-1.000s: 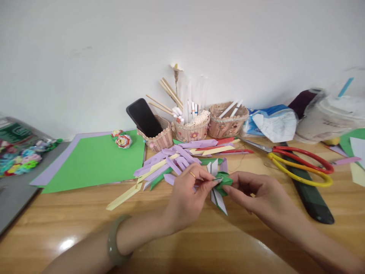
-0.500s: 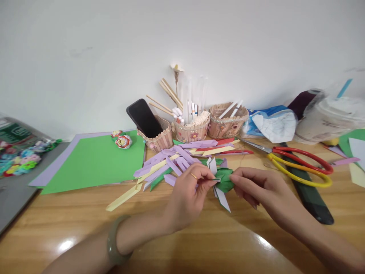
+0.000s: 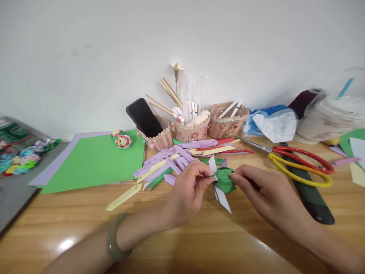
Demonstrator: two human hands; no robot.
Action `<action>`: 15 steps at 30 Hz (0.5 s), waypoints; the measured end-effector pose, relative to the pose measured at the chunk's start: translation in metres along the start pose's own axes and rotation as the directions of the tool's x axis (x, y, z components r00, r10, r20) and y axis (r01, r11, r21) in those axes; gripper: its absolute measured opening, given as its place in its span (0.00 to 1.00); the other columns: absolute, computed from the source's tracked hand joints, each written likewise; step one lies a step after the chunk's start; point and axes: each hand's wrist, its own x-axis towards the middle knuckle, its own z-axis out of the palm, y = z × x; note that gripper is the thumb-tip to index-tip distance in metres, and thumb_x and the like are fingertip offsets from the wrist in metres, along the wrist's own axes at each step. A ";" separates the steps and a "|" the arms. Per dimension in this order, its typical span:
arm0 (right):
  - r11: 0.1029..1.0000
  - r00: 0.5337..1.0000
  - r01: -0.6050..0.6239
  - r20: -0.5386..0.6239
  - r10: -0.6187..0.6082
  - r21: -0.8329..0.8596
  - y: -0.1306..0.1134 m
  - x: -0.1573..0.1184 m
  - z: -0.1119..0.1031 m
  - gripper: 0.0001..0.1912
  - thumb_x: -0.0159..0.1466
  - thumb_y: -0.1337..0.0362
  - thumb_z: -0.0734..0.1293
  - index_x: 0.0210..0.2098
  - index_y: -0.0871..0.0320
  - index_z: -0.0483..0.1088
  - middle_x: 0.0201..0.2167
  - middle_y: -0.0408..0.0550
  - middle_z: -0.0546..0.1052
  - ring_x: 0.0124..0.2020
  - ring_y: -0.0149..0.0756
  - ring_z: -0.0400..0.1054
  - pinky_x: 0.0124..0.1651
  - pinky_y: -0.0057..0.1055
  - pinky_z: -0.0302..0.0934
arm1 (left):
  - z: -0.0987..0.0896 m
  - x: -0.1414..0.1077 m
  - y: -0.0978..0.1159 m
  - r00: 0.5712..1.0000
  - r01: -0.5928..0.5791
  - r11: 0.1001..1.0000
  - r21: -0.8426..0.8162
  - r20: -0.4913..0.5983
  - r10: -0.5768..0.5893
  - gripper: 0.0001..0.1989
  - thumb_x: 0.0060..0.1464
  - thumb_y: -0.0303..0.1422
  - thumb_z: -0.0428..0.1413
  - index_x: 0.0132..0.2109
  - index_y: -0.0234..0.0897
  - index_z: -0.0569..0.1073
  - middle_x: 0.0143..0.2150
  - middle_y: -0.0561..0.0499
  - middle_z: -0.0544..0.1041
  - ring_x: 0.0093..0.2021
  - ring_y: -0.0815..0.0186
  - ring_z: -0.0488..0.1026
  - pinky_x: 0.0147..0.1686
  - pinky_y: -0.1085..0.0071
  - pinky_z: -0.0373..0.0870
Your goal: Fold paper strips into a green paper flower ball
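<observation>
Green and white paper, folded into a compact piece [image 3: 224, 180] with pointed ends, sits directly between the two hands, and everything else can be placed from it. Its long axis, tip to tip, runs from the far side toward the person, slanting a little rightward at the near end, so it lies crosswise to the line joining the hands. The left hand [image 3: 186, 194] closes thumb and forefinger on a small tip at the piece's left edge; the right hand [image 3: 265, 190] pinches the right edge between thumb and forefinger. Both touch it, so neither is clearly nearer. Whether the piece rests on the wood or is held just above, I cannot tell.

Wood-grained tabletop [image 3: 182, 251] spreads out beneath the piece, glossy enough to throw back light. Just beyond and left of it lies a loose heap of folded paper strips [image 3: 184, 154], mostly purple, with yellow, green and red among them. Farther left is a green paper sheet [image 3: 94, 163] bearing small paper rosettes [image 3: 123, 140]. To its right, past the right hand, red-and-yellow-handled scissors [image 3: 281, 150] lie across a long dark object [image 3: 309, 198]. Beyond it, craft-stick baskets [image 3: 192, 132], one holding a phone [image 3: 145, 118], line a pale wall [image 3: 114, 57].
</observation>
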 end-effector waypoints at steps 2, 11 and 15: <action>0.999 0.999 -0.035 0.040 0.033 0.032 0.000 0.000 -0.001 0.17 0.65 0.61 0.56 0.20 0.57 0.57 0.15 0.38 0.61 0.17 0.27 0.56 0.21 0.24 0.49 | 0.000 0.000 0.000 1.000 0.008 1.000 -0.001 -0.022 -0.008 0.02 0.57 0.29 0.47 0.36 0.37 0.63 0.33 0.51 0.65 0.34 0.69 0.63 0.33 0.72 0.62; 0.904 0.942 -0.301 -0.053 0.331 0.304 0.007 0.001 -0.007 0.19 0.61 0.56 0.59 0.16 0.57 0.57 0.14 0.38 0.55 0.18 0.27 0.51 0.20 0.25 0.46 | -0.004 0.010 0.003 0.947 0.307 0.863 -0.401 0.042 -0.317 0.04 0.56 0.33 0.49 0.36 0.37 0.63 0.37 0.51 0.69 0.35 0.70 0.66 0.35 0.72 0.65; 0.809 0.909 -0.340 -0.053 0.413 0.480 0.007 0.010 -0.007 0.11 0.59 0.56 0.62 0.27 0.56 0.68 0.24 0.42 0.70 0.27 0.31 0.64 0.29 0.25 0.58 | -0.006 0.015 0.000 0.910 0.401 0.677 -0.617 0.182 -0.373 0.08 0.51 0.34 0.55 0.34 0.35 0.65 0.33 0.52 0.70 0.31 0.72 0.67 0.33 0.73 0.65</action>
